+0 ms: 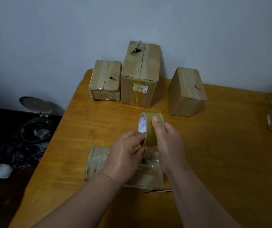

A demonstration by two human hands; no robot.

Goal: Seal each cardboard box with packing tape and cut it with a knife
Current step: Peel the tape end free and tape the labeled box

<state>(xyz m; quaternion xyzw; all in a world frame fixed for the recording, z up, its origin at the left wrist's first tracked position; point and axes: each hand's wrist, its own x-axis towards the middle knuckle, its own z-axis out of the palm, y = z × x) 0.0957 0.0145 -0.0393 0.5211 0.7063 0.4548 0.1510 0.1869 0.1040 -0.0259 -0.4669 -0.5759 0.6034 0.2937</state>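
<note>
- Right hand (168,142) gripping the tape roll (150,129) around its outer band, thumb lying up along the tape.
- Left hand (125,155) pinching at the roll's lower edge, fingers curled against the white core.
- Roll held upright in the air, just above the flat cardboard box (97,162).
- Flat box lying on the desk (222,153), glossy tape across its top, mostly hidden beneath the hands.
- Thin knife-like object (158,191) on the desk at that box's near edge; too small to be sure.
- Beyond the roll: small box (105,81), tall box (140,76) with a torn top, and a third box (187,92) standing apart.
- Left of the desk, on the floor: open pedal bin (36,122).
</note>
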